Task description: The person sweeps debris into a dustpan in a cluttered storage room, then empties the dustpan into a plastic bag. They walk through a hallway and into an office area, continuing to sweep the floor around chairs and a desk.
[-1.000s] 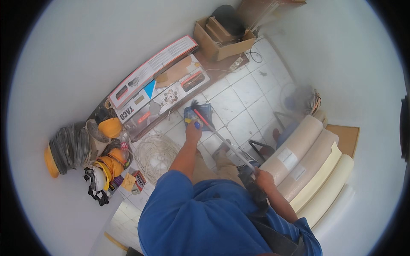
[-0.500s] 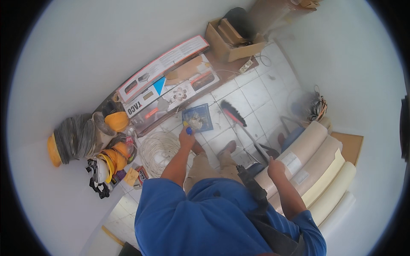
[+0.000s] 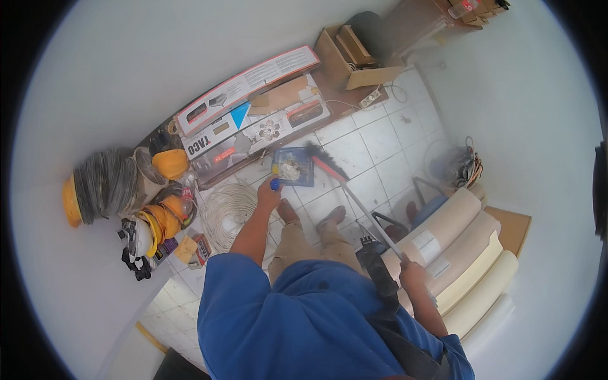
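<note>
My left hand [image 3: 268,192] grips the blue handle of a blue dustpan [image 3: 294,166] that lies flat on the white tiled floor with pale debris in it. My right hand [image 3: 412,276] holds the upper end of a long broom handle [image 3: 364,212]. The broom's dark head [image 3: 315,151] rests on the floor against the dustpan's right edge. My feet [image 3: 310,218] stand just behind the pan.
Long printed cardboard boxes [image 3: 244,117] lean along the wall behind the pan. A coil of white cable [image 3: 231,209] lies left of my feet, with yellow helmets [image 3: 166,218] and a grey duct hose [image 3: 104,183] beyond. Rolled cream sheets [image 3: 465,253] lie on the right. An open carton [image 3: 347,57] stands at the back.
The dustpan has come down flat on the floor and my left hand has drawn back along its handle. The broom head has swung in beside the pan's right edge.
</note>
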A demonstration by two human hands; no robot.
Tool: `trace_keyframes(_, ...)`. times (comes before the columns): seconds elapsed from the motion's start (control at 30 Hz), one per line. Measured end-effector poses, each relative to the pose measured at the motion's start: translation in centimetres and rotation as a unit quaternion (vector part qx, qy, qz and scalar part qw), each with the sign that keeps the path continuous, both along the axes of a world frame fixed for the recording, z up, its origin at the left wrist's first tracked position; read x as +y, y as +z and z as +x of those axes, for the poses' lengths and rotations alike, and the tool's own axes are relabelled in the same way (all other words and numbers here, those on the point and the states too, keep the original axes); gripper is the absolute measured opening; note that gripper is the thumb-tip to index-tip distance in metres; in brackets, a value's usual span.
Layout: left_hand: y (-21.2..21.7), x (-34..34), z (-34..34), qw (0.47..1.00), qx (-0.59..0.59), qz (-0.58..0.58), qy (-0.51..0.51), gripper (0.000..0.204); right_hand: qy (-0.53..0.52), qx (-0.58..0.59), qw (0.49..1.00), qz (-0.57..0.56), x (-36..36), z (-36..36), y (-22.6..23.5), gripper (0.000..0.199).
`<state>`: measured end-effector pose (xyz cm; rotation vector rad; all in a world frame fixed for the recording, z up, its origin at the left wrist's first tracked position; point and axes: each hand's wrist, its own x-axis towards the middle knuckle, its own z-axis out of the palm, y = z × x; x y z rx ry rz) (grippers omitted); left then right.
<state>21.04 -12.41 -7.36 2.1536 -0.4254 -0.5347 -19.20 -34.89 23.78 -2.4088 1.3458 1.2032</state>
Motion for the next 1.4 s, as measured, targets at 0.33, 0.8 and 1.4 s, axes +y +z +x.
trace_keyframes(0.33, -0.3, 3.4, -0.6, 0.999, 0.020, 0.039, -0.006, 0.037, -0.063, 0.001, 0.994, 0.088, 2.3, -0.6, -7.4, 0.036)
trace_keyframes(0.8, -1.3, 4.6, -3.0, 0.996, 0.049, 0.023, 0.077, 0.035, -0.048, -0.059, 0.996, 0.056, 2.4, 2.4, 0.2, 0.038)
trace_keyframes(1.4, -2.2, 6.8, -3.2, 0.966, 0.037, 0.061, 0.250, 0.038, 0.189, -0.001, 0.981, 0.039, -3.8, 9.1, -8.6, 0.040)
